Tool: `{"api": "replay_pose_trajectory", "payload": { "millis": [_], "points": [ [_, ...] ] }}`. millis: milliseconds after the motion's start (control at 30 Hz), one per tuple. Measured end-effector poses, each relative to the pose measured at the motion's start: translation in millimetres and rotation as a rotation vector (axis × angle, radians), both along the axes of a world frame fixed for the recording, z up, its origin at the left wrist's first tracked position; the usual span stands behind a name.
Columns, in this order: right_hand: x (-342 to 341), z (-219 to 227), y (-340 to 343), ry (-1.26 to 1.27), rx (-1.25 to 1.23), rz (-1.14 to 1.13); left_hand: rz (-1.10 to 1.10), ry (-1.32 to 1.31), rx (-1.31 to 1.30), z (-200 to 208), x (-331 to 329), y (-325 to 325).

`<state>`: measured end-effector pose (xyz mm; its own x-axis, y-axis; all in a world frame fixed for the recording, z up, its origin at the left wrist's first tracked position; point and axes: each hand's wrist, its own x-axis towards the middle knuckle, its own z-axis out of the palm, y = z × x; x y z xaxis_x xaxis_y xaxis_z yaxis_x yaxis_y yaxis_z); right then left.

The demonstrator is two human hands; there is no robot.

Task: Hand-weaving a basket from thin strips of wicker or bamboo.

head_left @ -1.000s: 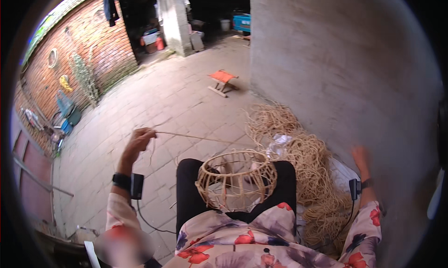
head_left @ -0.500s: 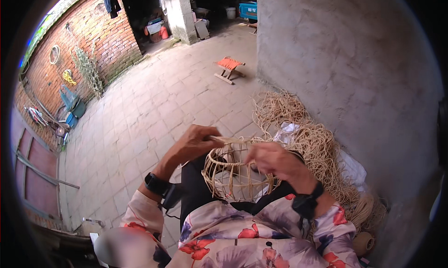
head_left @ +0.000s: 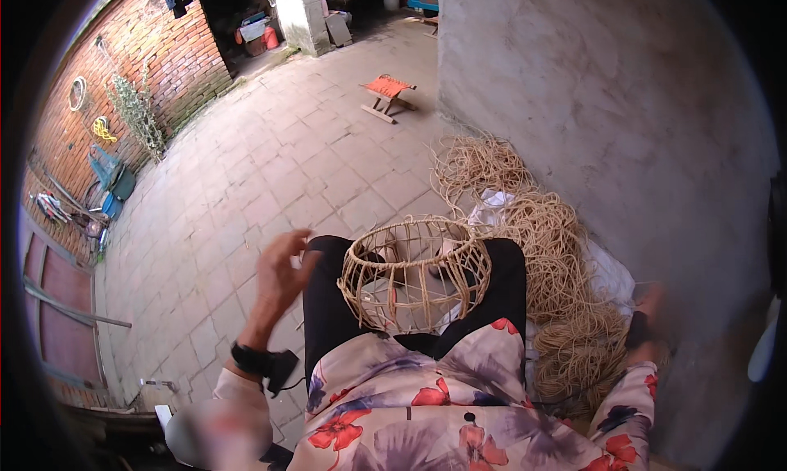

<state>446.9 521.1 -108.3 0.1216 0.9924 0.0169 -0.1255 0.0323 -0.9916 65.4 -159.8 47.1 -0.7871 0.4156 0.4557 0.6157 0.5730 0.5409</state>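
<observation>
An open woven basket frame [head_left: 414, 264] of tan cord, with a wrapped rim and widely spaced ribs, rests on my lap between my thighs. My left hand [head_left: 283, 270] is raised to the left of it, apart from the frame, thumb and fingers spread with nothing seen between them. Far to the right, beside the wall, my right hand [head_left: 649, 307] is smeared by motion and its fingers do not show. Nearest to it lies a big heap of tan cord [head_left: 549, 266].
White sacking [head_left: 608, 278] lies under the cord, along the grey wall [head_left: 590, 77]. On the paved floor [head_left: 238, 168] ahead stands a folding stool [head_left: 387, 90] with an orange seat. A brick wall [head_left: 164, 53] with hanging tools runs along the left.
Both hands have left the basket frame's rim. My left hand has moved left and its fingers have parted; my right hand has swung far right past the cord heap.
</observation>
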Motion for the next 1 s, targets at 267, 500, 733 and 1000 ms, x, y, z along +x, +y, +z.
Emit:
{"api": "replay_pose_trajectory", "payload": {
  "millis": [267,500,733,1000],
  "points": [
    [-94.2,-39.7,-89.6,-0.076,-0.494,0.333,-0.778,0.491,-0.265,-2.3,74.7,140.0],
    [-138.8,-7.9,-166.0,0.038,-0.478,0.808,-0.785,0.500,-0.401,-21.7,66.5,165.1],
    [-167.2,25.2,-196.0,0.283,-0.518,1.099,-0.394,-0.443,0.320,13.8,-36.5,135.5],
    [-207.5,72.4,-267.3,0.097,-0.355,1.348,-0.256,-0.827,0.924,10.9,-51.8,77.4]
  ]
}}
